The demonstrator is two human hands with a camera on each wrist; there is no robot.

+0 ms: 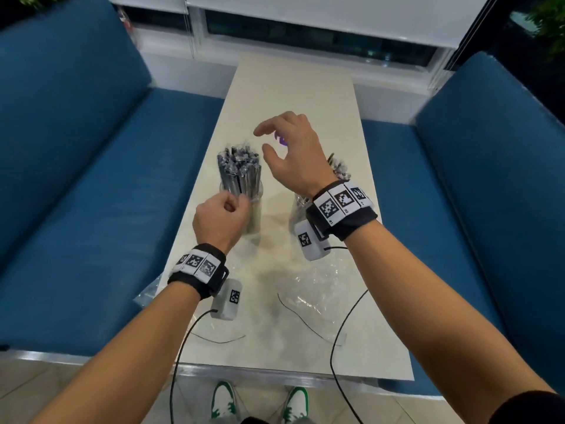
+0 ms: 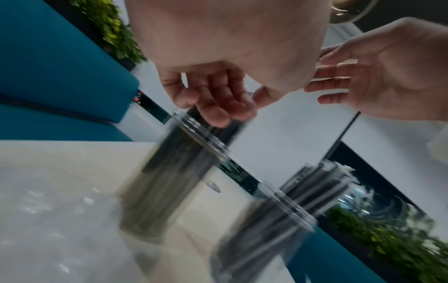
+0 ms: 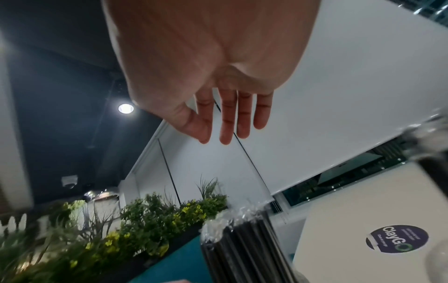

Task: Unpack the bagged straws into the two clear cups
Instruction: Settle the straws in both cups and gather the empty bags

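Note:
Two clear cups stand on the pale table (image 1: 293, 87), both filled with wrapped black straws. The left cup (image 1: 255, 209) (image 2: 169, 181) carries a full bundle of straws (image 1: 240, 166). The right cup (image 1: 298, 209) (image 2: 261, 239) is mostly hidden behind my right wrist, with its straws (image 1: 337, 166) (image 3: 242, 249) poking out beyond. My left hand (image 1: 235, 205) (image 2: 218, 107) hovers at the left cup's rim, fingers curled with nothing visible in them. My right hand (image 1: 266, 139) (image 3: 225, 130) is open in the air above and between the cups.
A crumpled, empty clear plastic bag (image 1: 308, 283) lies on the near half of the table, with thin black ties (image 1: 293, 313) beside it. A round purple sticker (image 1: 282, 141) (image 3: 397, 241) sits on the tabletop. Blue benches (image 1: 76, 209) flank both sides.

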